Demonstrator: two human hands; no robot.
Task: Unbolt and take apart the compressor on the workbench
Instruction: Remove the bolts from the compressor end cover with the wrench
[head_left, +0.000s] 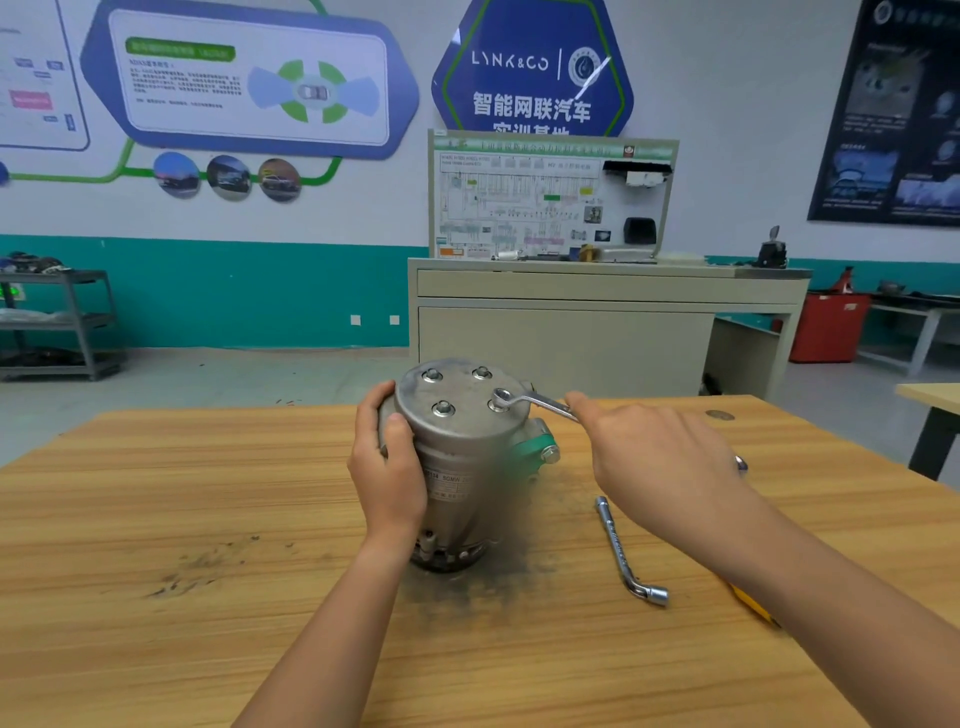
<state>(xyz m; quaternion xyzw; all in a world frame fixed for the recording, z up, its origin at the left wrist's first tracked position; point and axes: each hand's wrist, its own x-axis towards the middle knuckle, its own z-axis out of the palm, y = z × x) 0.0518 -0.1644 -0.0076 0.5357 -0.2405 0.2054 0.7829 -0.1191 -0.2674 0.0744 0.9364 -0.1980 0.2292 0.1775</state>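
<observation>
A grey metal compressor (467, 447) stands upright on the wooden workbench (208, 519), its round end cover facing up with several bolts (443, 409) in it. My left hand (387, 467) grips the compressor's left side, thumb on the front. My right hand (660, 462) holds the handle of a ring wrench (535, 401). The wrench's ring end sits at the right front bolt (498, 404). A green fitting (535, 449) with a bolt sticks out on the compressor's right side.
An L-shaped socket wrench (626, 551) lies on the bench right of the compressor. A yellow tool (753, 605) shows partly under my right forearm. Dark grime marks the bench around the compressor. A beige training cabinet (597, 322) stands behind the bench.
</observation>
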